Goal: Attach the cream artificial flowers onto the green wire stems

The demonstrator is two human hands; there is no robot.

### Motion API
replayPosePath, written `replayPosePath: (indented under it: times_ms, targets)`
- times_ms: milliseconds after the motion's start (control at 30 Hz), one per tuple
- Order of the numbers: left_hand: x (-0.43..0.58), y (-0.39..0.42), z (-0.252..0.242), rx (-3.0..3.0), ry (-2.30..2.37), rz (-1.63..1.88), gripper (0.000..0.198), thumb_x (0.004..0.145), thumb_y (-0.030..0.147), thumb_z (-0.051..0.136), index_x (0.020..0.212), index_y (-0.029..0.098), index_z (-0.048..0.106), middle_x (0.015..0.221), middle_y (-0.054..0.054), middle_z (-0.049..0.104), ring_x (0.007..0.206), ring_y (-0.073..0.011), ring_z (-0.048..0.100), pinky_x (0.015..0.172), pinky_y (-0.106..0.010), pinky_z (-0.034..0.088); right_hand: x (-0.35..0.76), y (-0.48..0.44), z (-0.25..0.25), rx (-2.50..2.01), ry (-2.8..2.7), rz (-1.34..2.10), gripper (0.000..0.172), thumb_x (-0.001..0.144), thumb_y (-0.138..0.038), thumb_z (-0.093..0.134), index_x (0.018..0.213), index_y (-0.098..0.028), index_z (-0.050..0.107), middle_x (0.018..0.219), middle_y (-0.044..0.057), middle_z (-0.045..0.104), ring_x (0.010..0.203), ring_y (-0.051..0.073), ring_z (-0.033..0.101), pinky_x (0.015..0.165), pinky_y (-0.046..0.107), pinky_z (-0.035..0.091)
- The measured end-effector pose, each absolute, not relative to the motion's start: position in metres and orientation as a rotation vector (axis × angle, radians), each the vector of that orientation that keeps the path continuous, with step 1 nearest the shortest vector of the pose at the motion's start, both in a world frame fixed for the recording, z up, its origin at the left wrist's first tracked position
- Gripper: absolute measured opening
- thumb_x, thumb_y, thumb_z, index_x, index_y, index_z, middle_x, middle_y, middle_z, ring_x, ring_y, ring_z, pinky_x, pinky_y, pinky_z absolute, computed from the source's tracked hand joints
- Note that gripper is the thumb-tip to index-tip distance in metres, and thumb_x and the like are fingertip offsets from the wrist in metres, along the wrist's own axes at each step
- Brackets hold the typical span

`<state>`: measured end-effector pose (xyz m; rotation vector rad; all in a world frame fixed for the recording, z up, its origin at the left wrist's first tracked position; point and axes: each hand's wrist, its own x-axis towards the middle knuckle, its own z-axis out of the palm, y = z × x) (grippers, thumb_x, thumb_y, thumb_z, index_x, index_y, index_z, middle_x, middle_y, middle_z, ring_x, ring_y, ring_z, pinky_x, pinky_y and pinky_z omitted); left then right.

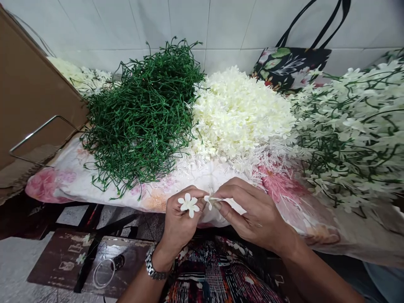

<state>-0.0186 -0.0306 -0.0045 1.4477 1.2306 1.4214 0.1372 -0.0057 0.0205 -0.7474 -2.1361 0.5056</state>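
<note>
My left hand [182, 221] is closed, with a white artificial flower [188, 205] showing its open petals at the top of the fist. Whatever stem lies inside the fingers is hidden. Close beside it, my right hand [249, 210] pinches a second small white blossom [208, 202] between thumb and forefinger. The two hands nearly meet over the front edge of the cloth. Behind them lie a heap of green plastic stems [142, 113] and a mound of loose cream-white blossoms [240, 113].
Finished-looking white flower sprays with green stems [356, 126] pile up at the right. A black floral bag [290, 67] leans on the tiled wall. Cardboard [34, 84] and a metal wire handle [41, 134] stand left. A brown board [63, 256] carries a white ring [104, 273].
</note>
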Motion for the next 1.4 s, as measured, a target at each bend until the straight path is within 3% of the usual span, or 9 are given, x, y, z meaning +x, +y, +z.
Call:
replayPosePath:
  times_ms: [300, 700, 800, 867, 933, 1000, 1100, 1233, 1400]
  targets:
    - [-0.016, -0.036, -0.005, 1.82, 1.321, 1.437, 0.015, 0.077, 0.007, 0.05, 0.075, 0.016, 0.062, 0.06, 0.002, 0.053, 0.053, -0.0096, 0.047, 0.049, -0.021, 0.036, 0.131, -0.004, 0.015, -0.783, -2.156, 0.439, 0.015, 0.083, -0.007, 0.043, 0.083, -0.015, 0.055, 0.068, 0.003, 0.056, 0.065, 0.013, 0.053, 0.056, 0.026, 0.046]
    - [-0.011, -0.032, -0.013, 1.837, 1.358, 1.406, 0.022, 0.073, 0.001, 0.045, 0.074, 0.017, 0.06, 0.058, 0.003, 0.047, 0.051, -0.0092, 0.045, 0.048, -0.02, 0.036, 0.13, 0.001, -0.003, -0.795, -2.044, 0.507, 0.014, 0.081, -0.005, 0.045, 0.083, -0.016, 0.053, 0.067, 0.002, 0.056, 0.063, 0.012, 0.053, 0.055, 0.024, 0.046]
    - [-0.013, -0.029, -0.006, 1.864, 1.347, 1.274, 0.026, 0.077, 0.003, 0.046, 0.091, 0.018, 0.062, 0.07, 0.0, 0.057, 0.063, -0.0117, 0.055, 0.057, -0.022, 0.044, 0.137, 0.004, 0.003, -0.798, -2.056, 0.554, 0.012, 0.082, -0.007, 0.046, 0.082, -0.016, 0.054, 0.067, 0.003, 0.057, 0.062, 0.011, 0.053, 0.053, 0.023, 0.045]
    - [-0.014, -0.027, 0.0, 1.981, 1.374, 1.203, 0.037, 0.078, 0.01, 0.052, 0.114, 0.019, 0.054, 0.097, -0.007, 0.062, 0.09, -0.0185, 0.058, 0.077, -0.029, 0.049, 0.145, 0.009, 0.013, -0.811, -2.047, 0.533, 0.011, 0.082, -0.008, 0.047, 0.08, -0.016, 0.054, 0.065, 0.002, 0.057, 0.06, 0.011, 0.053, 0.053, 0.022, 0.044]
    - [-0.015, -0.025, 0.004, 2.125, 1.395, 1.151, 0.055, 0.078, 0.016, 0.054, 0.131, 0.018, 0.04, 0.123, -0.013, 0.052, 0.115, -0.0252, 0.047, 0.092, -0.038, 0.044, 0.157, 0.015, 0.026, -0.856, -2.021, 0.44, 0.012, 0.081, -0.007, 0.047, 0.079, -0.017, 0.053, 0.065, 0.001, 0.056, 0.059, 0.01, 0.053, 0.053, 0.022, 0.043]
    - [-0.016, -0.025, 0.005, 2.196, 1.44, 1.14, 0.059, 0.079, 0.013, 0.049, 0.136, 0.019, 0.033, 0.129, -0.013, 0.048, 0.119, -0.0253, 0.044, 0.094, -0.039, 0.044, 0.174, 0.021, 0.042, -0.935, -1.996, 0.279, 0.013, 0.081, -0.008, 0.047, 0.077, -0.018, 0.052, 0.064, 0.0, 0.056, 0.058, 0.01, 0.052, 0.052, 0.022, 0.042]
    - [-0.02, -0.023, -0.003, 2.267, 1.493, 1.193, 0.054, 0.08, 0.017, 0.048, 0.133, 0.021, 0.038, 0.124, -0.011, 0.053, 0.113, -0.0245, 0.05, 0.09, -0.036, 0.048, 0.21, 0.033, 0.068, -1.139, -1.923, -0.098, 0.014, 0.081, -0.01, 0.049, 0.072, -0.02, 0.052, 0.062, -0.001, 0.055, 0.056, 0.01, 0.051, 0.052, 0.023, 0.04]
    - [-0.029, -0.02, -0.019, 2.368, 1.45, 1.177, 0.044, 0.083, 0.02, 0.05, 0.126, 0.023, 0.045, 0.117, -0.008, 0.058, 0.108, -0.0214, 0.056, 0.086, -0.03, 0.052, 0.268, 0.052, 0.104, -1.475, -1.531, -0.862, 0.014, 0.077, -0.016, 0.051, 0.064, -0.02, 0.05, 0.058, 0.0, 0.053, 0.055, 0.013, 0.049, 0.052, 0.026, 0.036]
    - [-0.032, -0.015, -0.027, 2.336, 1.447, 1.235, 0.034, 0.084, 0.019, 0.05, 0.117, 0.025, 0.052, 0.111, -0.004, 0.062, 0.101, -0.0186, 0.06, 0.085, -0.026, 0.053, 0.322, 0.076, 0.121, -1.881, -1.421, -0.969, 0.024, 0.078, -0.015, 0.04, 0.055, -0.021, 0.041, 0.057, 0.005, 0.049, 0.056, 0.014, 0.04, 0.051, 0.029, 0.025]
